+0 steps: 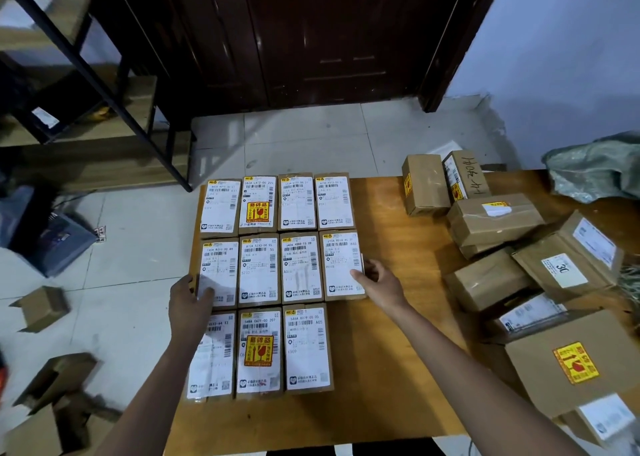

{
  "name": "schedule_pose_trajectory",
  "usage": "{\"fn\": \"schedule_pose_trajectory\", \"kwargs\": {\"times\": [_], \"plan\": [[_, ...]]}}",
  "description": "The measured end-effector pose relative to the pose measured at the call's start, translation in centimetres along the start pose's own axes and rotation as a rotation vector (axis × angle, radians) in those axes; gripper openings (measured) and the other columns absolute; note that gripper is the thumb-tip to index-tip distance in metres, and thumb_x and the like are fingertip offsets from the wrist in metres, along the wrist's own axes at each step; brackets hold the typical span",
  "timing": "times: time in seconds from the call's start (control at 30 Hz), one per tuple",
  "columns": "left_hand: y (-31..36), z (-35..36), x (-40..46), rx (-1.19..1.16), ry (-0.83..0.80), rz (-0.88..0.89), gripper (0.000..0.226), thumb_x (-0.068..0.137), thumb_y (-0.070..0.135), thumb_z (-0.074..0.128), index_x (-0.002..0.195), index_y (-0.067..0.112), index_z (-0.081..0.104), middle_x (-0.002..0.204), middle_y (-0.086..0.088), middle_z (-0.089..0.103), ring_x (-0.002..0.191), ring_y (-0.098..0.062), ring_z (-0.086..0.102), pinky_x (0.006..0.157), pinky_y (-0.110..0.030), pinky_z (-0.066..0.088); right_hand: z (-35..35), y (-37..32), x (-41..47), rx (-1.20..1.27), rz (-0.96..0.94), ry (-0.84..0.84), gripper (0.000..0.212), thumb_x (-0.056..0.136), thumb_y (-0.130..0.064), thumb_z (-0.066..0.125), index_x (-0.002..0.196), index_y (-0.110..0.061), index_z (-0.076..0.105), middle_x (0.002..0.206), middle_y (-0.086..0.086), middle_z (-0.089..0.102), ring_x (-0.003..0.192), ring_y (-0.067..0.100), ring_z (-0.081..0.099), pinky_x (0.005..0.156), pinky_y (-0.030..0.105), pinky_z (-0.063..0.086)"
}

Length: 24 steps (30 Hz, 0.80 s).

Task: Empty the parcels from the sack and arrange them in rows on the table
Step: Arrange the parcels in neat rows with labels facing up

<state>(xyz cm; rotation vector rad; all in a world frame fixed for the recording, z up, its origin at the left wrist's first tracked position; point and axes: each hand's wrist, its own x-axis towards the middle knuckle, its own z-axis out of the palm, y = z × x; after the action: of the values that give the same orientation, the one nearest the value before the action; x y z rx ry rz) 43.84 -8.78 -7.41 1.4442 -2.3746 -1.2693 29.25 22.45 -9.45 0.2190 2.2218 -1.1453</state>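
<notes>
Several brown cardboard parcels with white labels lie flat in three rows on the left part of the wooden table (pixel 388 369). My left hand (pixel 188 305) rests on the leftmost parcel of the middle row (pixel 218 265), thumb on its label. My right hand (pixel 379 284) presses against the right edge of the rightmost parcel of the middle row (pixel 341 261), fingers spread on its side. The front row holds three parcels, the nearest one (pixel 306 348) ending short of the row above. A loose heap of unsorted parcels (pixel 495 220) covers the table's right side. The grey-green sack (pixel 599 171) lies crumpled at the far right.
A dark wooden door (pixel 311 40) stands beyond the table. A black metal shelf frame (pixel 104 85) is at the left. Flattened and open cardboard boxes (pixel 41 306) lie on the tiled floor to the left, next to a dark blue box (pixel 59 241).
</notes>
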Motion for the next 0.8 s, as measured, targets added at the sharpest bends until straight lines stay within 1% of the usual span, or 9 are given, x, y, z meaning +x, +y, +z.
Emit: {"fn": "schedule_pose_trajectory", "kwargs": {"times": [0.1, 0.2, 0.27, 0.43, 0.5, 0.6, 0.67, 0.73, 0.8], "plan": [[0.7, -0.3, -0.6, -0.032, 0.076, 0.063, 0.045, 0.086, 0.009, 0.059, 0.129, 0.008, 0.048, 0.128, -0.014, 0.054, 0.114, -0.032, 0.056, 0.091, -0.046, 0.048, -0.5, -0.1, -0.8, -0.005, -0.015, 0.019, 0.068, 0.085, -0.047, 0.066, 0.143, -0.021, 0.041, 0.132, 0.001, 0.058, 0.111, 0.019, 0.059, 0.090, 0.031, 0.048], [1.9, 0.1, -1.5, -0.097, 0.063, 0.163, 0.046, 0.086, 0.012, 0.061, 0.130, 0.012, 0.047, 0.129, -0.008, 0.054, 0.118, -0.025, 0.052, 0.092, -0.045, 0.048, -0.7, 0.0, -2.0, -0.027, -0.049, 0.034, 0.062, 0.086, -0.041, 0.068, 0.139, -0.019, 0.045, 0.127, 0.000, 0.060, 0.104, 0.015, 0.058, 0.084, 0.028, 0.046], [3.3, 1.1, -2.7, -0.134, 0.013, 0.204, 0.044, 0.086, 0.011, 0.061, 0.129, 0.013, 0.048, 0.129, -0.005, 0.054, 0.119, -0.022, 0.050, 0.091, -0.043, 0.047, -0.8, 0.2, -2.8, -0.052, -0.068, 0.055, 0.058, 0.085, -0.040, 0.069, 0.135, -0.018, 0.048, 0.124, 0.000, 0.061, 0.103, 0.014, 0.058, 0.083, 0.027, 0.046], [6.5, 5.1, -5.7, -0.119, -0.177, 0.359, 0.041, 0.088, 0.013, 0.060, 0.127, 0.012, 0.051, 0.130, -0.005, 0.054, 0.120, -0.023, 0.050, 0.097, -0.047, 0.045, -1.3, 0.5, -5.0, -0.108, -0.090, 0.123, 0.056, 0.083, -0.041, 0.069, 0.131, -0.019, 0.050, 0.117, -0.002, 0.063, 0.104, 0.015, 0.059, 0.082, 0.029, 0.047], [7.8, 6.8, -6.9, -0.109, -0.253, 0.397, 0.039, 0.089, 0.013, 0.059, 0.127, 0.011, 0.051, 0.129, -0.005, 0.053, 0.119, -0.023, 0.050, 0.095, -0.041, 0.045, -1.9, 0.8, -5.6, -0.137, -0.096, 0.151, 0.054, 0.083, -0.040, 0.069, 0.129, -0.019, 0.051, 0.113, -0.002, 0.064, 0.105, 0.016, 0.061, 0.083, 0.029, 0.047], [9.8, 9.2, -9.4, -0.084, -0.368, 0.466, 0.038, 0.088, 0.015, 0.060, 0.125, 0.012, 0.051, 0.127, -0.004, 0.053, 0.117, -0.020, 0.051, 0.088, -0.031, 0.041, -3.6, 1.6, -6.4, -0.194, -0.085, 0.171, 0.051, 0.084, -0.040, 0.068, 0.127, -0.020, 0.051, 0.111, -0.002, 0.064, 0.103, 0.017, 0.062, 0.077, 0.027, 0.044], [10.9, 10.6, -10.9, -0.062, -0.442, 0.490, 0.038, 0.087, 0.015, 0.061, 0.123, 0.012, 0.051, 0.126, -0.003, 0.054, 0.116, -0.019, 0.051, 0.084, -0.028, 0.040, -5.0, 2.0, -6.7, -0.207, -0.082, 0.180, 0.050, 0.085, -0.040, 0.067, 0.127, -0.020, 0.051, 0.112, -0.003, 0.063, 0.102, 0.016, 0.061, 0.075, 0.026, 0.042], [11.8, 11.9, -12.1, -0.034, -0.505, 0.493, 0.037, 0.087, 0.017, 0.062, 0.122, 0.013, 0.052, 0.126, -0.003, 0.054, 0.115, -0.018, 0.053, 0.082, -0.028, 0.044, -6.4, 2.2, -6.6, -0.230, -0.085, 0.185, 0.048, 0.086, -0.039, 0.066, 0.127, -0.019, 0.051, 0.113, -0.003, 0.063, 0.101, 0.015, 0.061, 0.074, 0.025, 0.040], [12.6, 13.0, -13.0, 0.013, -0.533, 0.511, 0.039, 0.086, 0.021, 0.062, 0.123, 0.013, 0.052, 0.126, -0.002, 0.055, 0.113, -0.018, 0.055, 0.085, -0.034, 0.050, -7.8, 2.3, -6.4, -0.260, -0.096, 0.189, 0.047, 0.086, -0.040, 0.065, 0.126, -0.020, 0.051, 0.112, -0.003, 0.064, 0.102, 0.016, 0.062, 0.075, 0.026, 0.042]]}}
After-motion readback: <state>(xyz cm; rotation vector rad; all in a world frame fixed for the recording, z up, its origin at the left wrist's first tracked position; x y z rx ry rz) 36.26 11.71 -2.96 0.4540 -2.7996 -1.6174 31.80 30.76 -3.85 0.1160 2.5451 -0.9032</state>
